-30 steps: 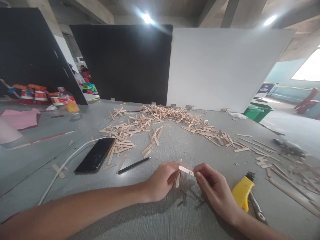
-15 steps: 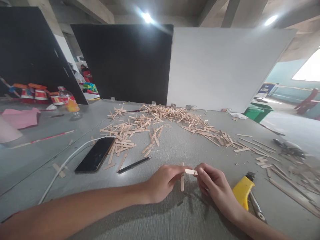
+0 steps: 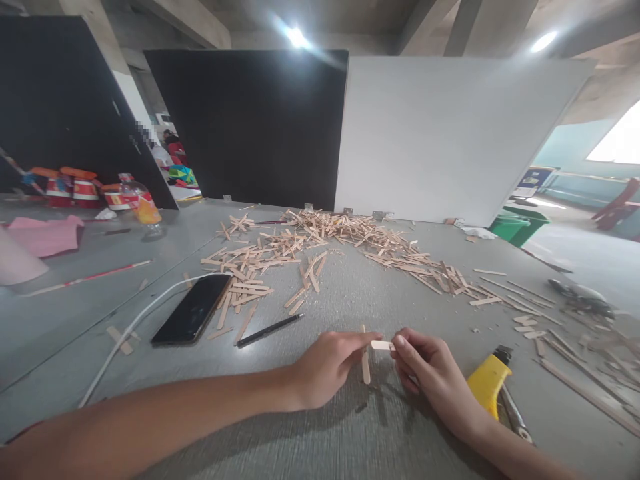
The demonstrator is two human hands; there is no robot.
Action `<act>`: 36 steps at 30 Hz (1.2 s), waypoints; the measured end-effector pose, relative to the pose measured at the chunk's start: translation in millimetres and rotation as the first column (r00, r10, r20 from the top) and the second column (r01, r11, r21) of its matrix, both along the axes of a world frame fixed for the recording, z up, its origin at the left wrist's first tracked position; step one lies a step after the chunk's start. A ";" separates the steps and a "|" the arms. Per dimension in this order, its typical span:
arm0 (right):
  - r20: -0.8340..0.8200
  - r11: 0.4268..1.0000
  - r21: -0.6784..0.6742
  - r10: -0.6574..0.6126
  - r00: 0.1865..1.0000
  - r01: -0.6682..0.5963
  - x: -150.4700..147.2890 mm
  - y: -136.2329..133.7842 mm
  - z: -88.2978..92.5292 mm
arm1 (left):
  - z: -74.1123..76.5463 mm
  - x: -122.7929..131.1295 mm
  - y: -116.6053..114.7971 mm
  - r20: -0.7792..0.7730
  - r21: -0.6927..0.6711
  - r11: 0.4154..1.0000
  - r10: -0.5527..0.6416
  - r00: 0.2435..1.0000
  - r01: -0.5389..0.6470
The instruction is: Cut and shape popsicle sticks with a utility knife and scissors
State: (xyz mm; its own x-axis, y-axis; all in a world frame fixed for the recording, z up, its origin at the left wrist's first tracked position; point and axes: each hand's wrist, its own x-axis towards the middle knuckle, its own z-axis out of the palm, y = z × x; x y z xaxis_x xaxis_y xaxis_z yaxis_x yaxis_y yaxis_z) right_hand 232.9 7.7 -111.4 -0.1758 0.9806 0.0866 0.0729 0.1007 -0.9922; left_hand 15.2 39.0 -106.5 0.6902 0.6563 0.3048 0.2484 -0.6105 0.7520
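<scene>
Close in front of me, my left hand (image 3: 324, 371) is closed on an upright-looking wooden craft stick (image 3: 366, 371), its index finger reaching across the upper part. My right hand (image 3: 425, 365) pinches a short, pale craft stick piece (image 3: 381, 345) between thumb and fingers, pointing left. The short piece overlaps or lies very near the longer stick; whether they touch I cannot tell. Right of my right hand lies a yellow utility knife (image 3: 487, 381), with a dark, rod-like tool (image 3: 515, 415) beside it. Beyond my left hand rests a black pencil or pen (image 3: 270, 331).
A heap of craft sticks (image 3: 340, 230) spreads across the grey table. At left lie a phone (image 3: 193, 312) with a white cable (image 3: 143, 313), a pink sheet (image 3: 45, 235) and a plastic bottle (image 3: 145, 207). Thin wood strips (image 3: 575, 347) cover the right side. Upright black and white boards (image 3: 450, 140) stand behind.
The longer stick in my left hand leans slightly more, its lower end shifted a little right. My hands otherwise hold nearly the same place, and the view has shifted very slightly.
</scene>
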 end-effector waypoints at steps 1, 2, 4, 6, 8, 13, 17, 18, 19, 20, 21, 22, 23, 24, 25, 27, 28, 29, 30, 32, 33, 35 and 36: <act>-0.015 1.000 -0.015 0.006 1.000 -0.007 0.0 -0.1 0.1 | 0.1 0.0 0.1 -0.001 0.003 1.000 -0.004 1.000 0.004; -0.027 1.000 -0.027 0.012 1.000 -0.013 0.1 -0.2 0.2 | -0.2 0.0 0.2 -0.002 0.009 1.000 -0.007 1.000 0.007; -0.025 0.999 -0.033 0.023 0.999 -0.024 0.3 -0.7 0.7 | -1.9 -0.1 0.5 -0.002 0.025 1.000 0.001 1.000 -0.001; -0.002 1.000 -0.021 0.023 1.000 -0.023 0.7 -0.9 1.7 | -4.1 -0.2 0.9 -0.005 0.040 0.999 0.014 1.000 -0.014; 0.027 1.000 -0.009 0.012 1.000 -0.011 1.1 -0.9 3.0 | -5.5 -0.3 1.1 -0.011 0.043 0.999 0.016 1.000 -0.015; 0.113 0.999 0.034 -0.029 0.993 0.026 2.4 -2.4 5.6 | -5.1 -0.6 0.7 -0.021 0.055 0.998 0.017 1.000 -0.016; 0.200 0.994 0.100 -0.072 0.977 0.053 2.9 -5.6 6.4 | -5.8 -0.9 0.2 -0.039 0.073 0.997 0.032 0.999 -0.030; 0.224 0.990 0.124 -0.088 0.971 0.061 2.7 -6.2 6.7 | -6.2 -0.9 0.1 -0.045 0.076 0.997 0.035 0.998 -0.031; 0.245 0.986 0.149 -0.108 0.963 0.073 2.4 -6.7 7.1 | -6.6 -1.0 0.0 -0.049 0.078 0.996 0.037 0.998 -0.033; 0.263 0.982 0.170 -0.129 0.956 0.085 2.0 -7.1 7.8 | -6.9 -1.0 -0.2 -0.053 0.080 0.996 0.039 0.998 -0.034; 0.276 0.978 0.188 -0.145 0.950 0.095 1.6 -7.5 8.6 | -7.2 -1.0 -0.4 -0.057 0.081 0.996 0.041 0.998 -0.036; 0.283 0.974 0.202 -0.157 0.946 0.102 1.2 -7.9 9.5 | -7.5 -1.0 -0.6 -0.059 0.083 0.996 0.043 0.997 -0.038; 0.287 0.972 0.212 -0.160 0.944 0.101 0.8 -8.4 10.5 | -7.6 -1.1 -0.8 -0.061 0.085 0.996 0.045 0.997 -0.040; 0.290 0.972 0.217 -0.157 0.944 0.095 0.5 -9.0 11.4 | -7.7 -1.1 -1.1 -0.062 0.086 0.995 0.046 0.997 -0.041; 0.292 0.971 0.222 -0.152 0.944 0.088 0.3 -9.7 12.0 | -7.7 -1.2 -1.4 -0.062 0.087 0.995 0.047 0.997 -0.042; 0.305 0.968 0.238 -0.147 0.941 0.075 0.2 -11.3 11.9 | -7.4 -1.4 -1.8 -0.061 0.087 0.995 0.043 0.997 -0.038; 0.319 0.964 0.256 -0.151 0.936 0.068 0.3 -12.0 11.2 | -7.2 -1.5 -1.8 -0.059 0.087 0.996 0.038 0.998 -0.033; 0.338 0.959 0.276 -0.158 0.928 0.063 0.3 -12.4 10.2 | -7.0 -1.5 -1.8 -0.056 0.085 0.996 0.030 0.998 -0.025; 0.356 0.954 0.295 -0.166 0.920 0.058 0.4 -12.6 8.9 | -6.9 -1.5 -1.6 -0.052 0.083 0.996 0.023 0.998 -0.018; 0.385 0.945 0.324 -0.175 0.906 0.045 0.7 -12.1 6.5 | -6.9 -1.3 -1.0 -0.041 0.076 0.997 0.012 0.999 -0.009; 0.395 0.943 0.331 -0.176 0.902 0.038 0.9 -11.5 5.7 | -7.0 -1.2 -0.6 -0.037 0.072 0.997 0.010 0.999 -0.008; 0.405 0.938 0.345 -0.178 0.897 0.031 1.3 -10.0 4.9 | -6.9 -0.8 0.1 -0.032 0.064 0.998 0.009 0.999 -0.007; 0.405 0.933 0.359 -0.184 0.896 0.029 1.5 -9.4 4.9 | -6.6 -0.6 0.3 -0.033 0.060 0.998 0.008 0.999 -0.006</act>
